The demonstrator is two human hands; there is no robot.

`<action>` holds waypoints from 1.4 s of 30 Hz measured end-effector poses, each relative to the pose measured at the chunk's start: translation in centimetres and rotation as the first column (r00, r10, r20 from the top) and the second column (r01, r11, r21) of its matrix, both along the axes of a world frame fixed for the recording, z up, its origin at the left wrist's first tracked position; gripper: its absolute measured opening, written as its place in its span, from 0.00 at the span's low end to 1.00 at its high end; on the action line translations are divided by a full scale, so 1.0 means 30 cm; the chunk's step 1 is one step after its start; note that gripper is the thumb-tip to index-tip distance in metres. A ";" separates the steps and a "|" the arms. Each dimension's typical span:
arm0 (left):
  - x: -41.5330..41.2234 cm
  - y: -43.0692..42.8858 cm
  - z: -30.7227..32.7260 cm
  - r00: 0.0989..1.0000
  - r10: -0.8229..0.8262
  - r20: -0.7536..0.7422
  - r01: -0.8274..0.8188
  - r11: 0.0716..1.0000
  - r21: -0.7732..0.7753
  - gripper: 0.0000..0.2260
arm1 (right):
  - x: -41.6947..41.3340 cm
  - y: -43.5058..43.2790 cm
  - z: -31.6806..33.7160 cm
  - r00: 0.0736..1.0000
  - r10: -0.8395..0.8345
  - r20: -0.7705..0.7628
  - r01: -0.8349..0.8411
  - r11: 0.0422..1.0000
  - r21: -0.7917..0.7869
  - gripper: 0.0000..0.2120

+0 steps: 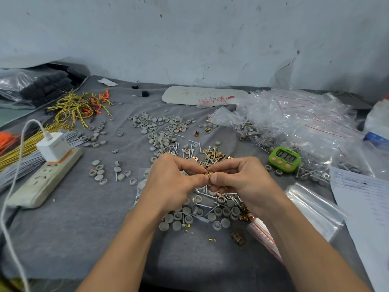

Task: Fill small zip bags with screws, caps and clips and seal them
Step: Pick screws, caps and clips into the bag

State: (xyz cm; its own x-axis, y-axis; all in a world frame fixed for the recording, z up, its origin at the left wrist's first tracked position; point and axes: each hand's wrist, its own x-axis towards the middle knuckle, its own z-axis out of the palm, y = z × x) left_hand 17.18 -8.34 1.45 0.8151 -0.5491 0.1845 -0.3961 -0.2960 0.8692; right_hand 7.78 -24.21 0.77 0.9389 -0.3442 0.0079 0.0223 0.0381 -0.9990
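My left hand (174,180) and my right hand (240,182) meet above the middle of the table, fingertips pinched together on a small brass-coloured clip (209,173). Right below them lies a heap of grey caps (219,211), silver screws (207,205) and a few clips. More caps (155,127) are scattered further back, with loose screws and clips (212,153) just beyond my hands. Empty small zip bags (263,234) with red seal lines lie under my right forearm. A big pile of filled zip bags (294,121) sits at the right.
A green timer (284,159) stands right of my hands. A white power strip with a charger (45,175) and its cable lies at the left. Yellow and orange wires (80,106) and grey ties are at the back left. Paper sheets (366,207) cover the right edge.
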 end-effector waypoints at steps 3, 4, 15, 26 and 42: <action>0.002 0.003 -0.001 1.000 -0.010 -0.015 0.010 0.999 -0.037 0.05 | 0.004 0.007 -0.002 1.000 -0.024 0.019 0.024 1.000 -0.008 0.10; -0.001 0.001 -0.003 1.000 0.009 -0.016 -0.010 0.999 -0.053 0.05 | 0.006 0.009 -0.002 0.998 -0.050 0.033 0.051 0.999 -0.017 0.09; -0.022 -0.026 -0.021 0.988 0.152 0.017 -0.151 0.987 -0.058 0.05 | 0.029 -0.002 -0.018 0.980 -0.197 0.020 0.197 0.957 -0.214 0.05; 0.035 0.048 -0.027 0.989 -0.096 0.111 0.031 0.874 0.485 0.56 | -0.004 0.013 -0.012 0.863 -0.463 -0.201 0.009 0.413 -0.911 0.07; 0.072 0.037 -0.100 0.984 -0.015 0.179 -0.042 0.950 0.310 0.39 | 0.034 0.084 0.054 0.805 -0.406 -0.433 -0.351 0.262 -0.899 0.18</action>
